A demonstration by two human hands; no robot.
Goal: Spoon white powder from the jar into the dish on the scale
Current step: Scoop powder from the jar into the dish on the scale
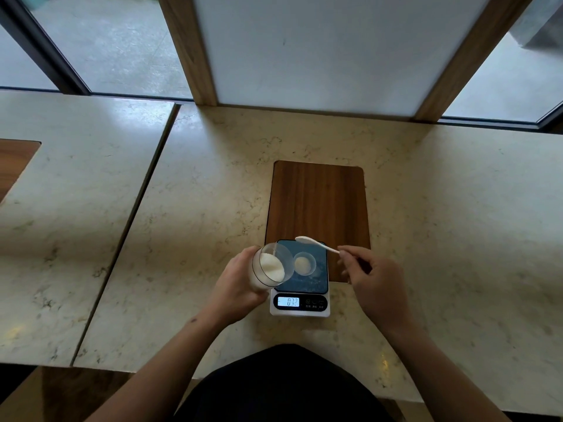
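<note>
My left hand (pixel 236 287) grips a clear jar (pixel 271 266), tilted with its mouth toward the scale and white powder lying inside. A small round dish (pixel 304 263) with some white powder sits on the dark platform of the white digital scale (pixel 300 306), whose lit display shows digits. My right hand (pixel 370 278) pinches the end of a white plastic spoon (pixel 315 243). The spoon's bowl hangs over the far edge of the scale platform, beyond the dish, with powder in it.
The scale rests at the near end of a wooden inlay panel (pixel 318 202) set in a marble counter (pixel 457 223). A second counter slab (pixel 67 208) lies to the left across a seam. A white panel with wooden frame (pixel 320 50) stands at the back.
</note>
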